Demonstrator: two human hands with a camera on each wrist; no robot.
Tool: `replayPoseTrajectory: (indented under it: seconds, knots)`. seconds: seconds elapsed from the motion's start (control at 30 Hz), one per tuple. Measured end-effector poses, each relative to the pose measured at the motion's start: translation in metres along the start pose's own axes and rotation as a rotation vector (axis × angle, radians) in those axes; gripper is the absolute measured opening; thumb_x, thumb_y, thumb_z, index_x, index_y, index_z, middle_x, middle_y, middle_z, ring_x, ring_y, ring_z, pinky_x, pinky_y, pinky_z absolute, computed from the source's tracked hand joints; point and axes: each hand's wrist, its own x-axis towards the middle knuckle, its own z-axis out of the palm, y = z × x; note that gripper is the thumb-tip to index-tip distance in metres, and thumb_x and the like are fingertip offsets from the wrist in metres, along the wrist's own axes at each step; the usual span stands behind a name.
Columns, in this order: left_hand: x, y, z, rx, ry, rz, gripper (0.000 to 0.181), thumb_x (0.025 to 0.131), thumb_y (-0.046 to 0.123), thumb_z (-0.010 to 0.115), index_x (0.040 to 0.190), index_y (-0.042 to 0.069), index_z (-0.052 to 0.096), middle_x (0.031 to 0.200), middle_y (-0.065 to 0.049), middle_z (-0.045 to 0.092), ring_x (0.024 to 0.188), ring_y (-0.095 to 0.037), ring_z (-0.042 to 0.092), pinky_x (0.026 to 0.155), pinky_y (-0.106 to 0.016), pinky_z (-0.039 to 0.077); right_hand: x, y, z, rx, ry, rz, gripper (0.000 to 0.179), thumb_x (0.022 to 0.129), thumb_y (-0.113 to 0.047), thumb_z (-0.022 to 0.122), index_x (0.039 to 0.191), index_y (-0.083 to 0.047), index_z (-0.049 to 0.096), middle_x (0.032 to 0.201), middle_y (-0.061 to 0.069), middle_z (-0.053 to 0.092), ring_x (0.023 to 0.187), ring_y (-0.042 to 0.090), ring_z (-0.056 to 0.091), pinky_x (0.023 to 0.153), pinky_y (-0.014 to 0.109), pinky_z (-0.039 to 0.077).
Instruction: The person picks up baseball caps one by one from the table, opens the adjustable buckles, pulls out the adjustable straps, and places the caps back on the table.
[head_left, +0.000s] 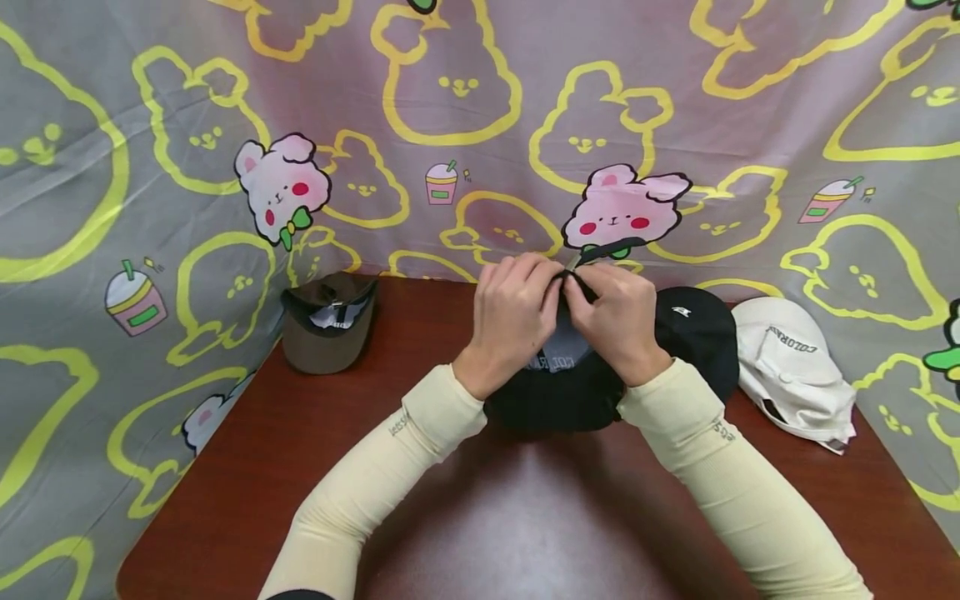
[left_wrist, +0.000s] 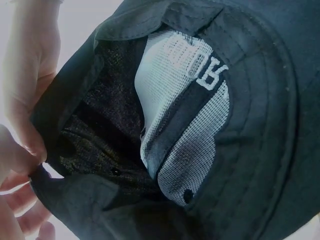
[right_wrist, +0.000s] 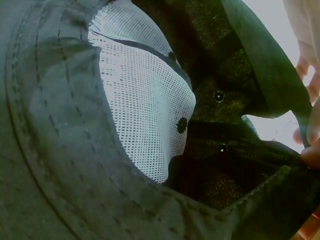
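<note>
Both hands hold a black baseball cap (head_left: 551, 408) above the table, its inside turned toward me. At the cap's back strap (head_left: 618, 246), my left hand (head_left: 513, 312) pinches with thumb and fingers beside a metal buckle (head_left: 573, 262). Close against it, my right hand (head_left: 618, 321) pinches the other side of the strap. White mesh lining (left_wrist: 187, 165) and reversed stitched letters show inside the cap in the left wrist view. From the right wrist, the same lining (right_wrist: 145, 105) appears with the back opening beyond, where fingertips (right_wrist: 312, 155) grip the edge.
An olive-brown cap (head_left: 324, 350) lies upturned at the table's left back. Right of the hands sit another black cap (head_left: 701, 342) and a white cap (head_left: 795, 358). A patterned cloth (head_left: 480, 167) hangs behind the reddish-brown table (head_left: 247, 483).
</note>
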Motion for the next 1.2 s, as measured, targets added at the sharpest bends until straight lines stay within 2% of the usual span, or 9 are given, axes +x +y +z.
replayPoseTrajectory:
  seconds: [0.2,0.37,0.83,1.07,1.2]
  knots:
    - [-0.0009,0.0,-0.0005,-0.008,-0.008,-0.009,0.016,0.096,0.02,0.063,0.099,0.013,0.077,0.096,-0.002,0.075,0.086,-0.018,0.067,0.077,-0.034,0.048,-0.0013,-0.0013,0.0005,0.019,0.004,0.008,0.016,0.087,-0.01,0.068,0.076,0.0,0.074,0.07,0.018,0.07,0.056,0.031,0.062,0.055,0.043,0.053]
    - [-0.001,-0.0003,-0.0018,-0.005,-0.005,-0.02,0.016,0.096,0.02,0.063,0.098,0.013,0.077,0.095,-0.002,0.075,0.084,-0.018,0.066,0.076,-0.034,0.048,-0.001,-0.0024,0.0005,0.016,-0.017,-0.002,0.017,0.089,-0.011,0.066,0.079,0.0,0.074,0.072,0.018,0.071,0.057,0.03,0.063,0.056,0.042,0.053]
    - [0.0007,-0.0009,-0.0042,0.004,-0.004,-0.006,0.016,0.096,0.02,0.063,0.095,0.013,0.077,0.093,-0.001,0.075,0.084,-0.018,0.067,0.077,-0.033,0.047,-0.0009,-0.0021,0.0015,0.03,-0.008,0.012,0.016,0.088,-0.011,0.068,0.077,0.001,0.074,0.071,0.018,0.071,0.058,0.03,0.063,0.056,0.042,0.052]
    - [-0.0017,-0.0021,-0.0054,0.023,0.0,0.004,0.017,0.096,0.019,0.061,0.089,0.014,0.076,0.086,0.0,0.073,0.079,-0.018,0.065,0.075,-0.033,0.045,0.0034,0.0015,0.0003,0.01,-0.012,0.041,0.024,0.087,-0.011,0.064,0.064,-0.003,0.067,0.059,0.015,0.064,0.051,0.03,0.059,0.049,0.042,0.045]
    - [-0.0063,-0.0039,-0.0063,0.017,-0.005,-0.004,0.018,0.096,0.019,0.06,0.086,0.014,0.075,0.084,0.0,0.072,0.079,-0.017,0.066,0.074,-0.033,0.046,0.0038,0.0022,0.0012,0.011,-0.02,0.059,0.026,0.087,-0.011,0.063,0.062,-0.003,0.065,0.057,0.014,0.062,0.05,0.03,0.059,0.048,0.041,0.044]
